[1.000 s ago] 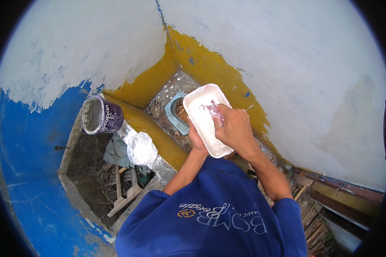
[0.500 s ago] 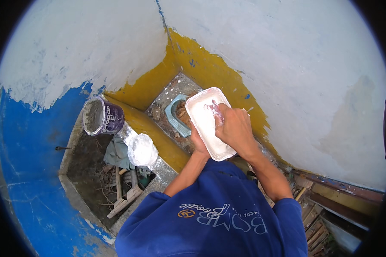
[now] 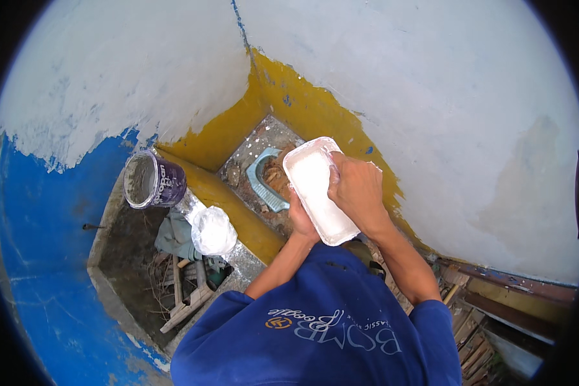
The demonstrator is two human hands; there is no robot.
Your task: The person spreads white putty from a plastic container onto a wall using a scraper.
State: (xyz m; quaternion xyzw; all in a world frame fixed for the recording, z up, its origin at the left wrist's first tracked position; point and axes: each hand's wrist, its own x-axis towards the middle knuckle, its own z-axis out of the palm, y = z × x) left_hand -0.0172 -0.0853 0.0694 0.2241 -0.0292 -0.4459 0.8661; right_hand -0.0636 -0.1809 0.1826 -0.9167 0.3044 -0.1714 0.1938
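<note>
Head view: left hand [image 3: 303,217] clasps white tray [image 3: 341,238], slightly lower now; right hand [image 3: 359,192], grip I cannot tell

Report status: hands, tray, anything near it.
Left hand holding tray from its left side. Right hand over the tray's right rim, grip unclear. Bucket and white bag left of tray, not touching it.

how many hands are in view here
2: the left hand supports the white tray at its left side, and the right hand is over its right edge. Some fingers are hidden.
</note>
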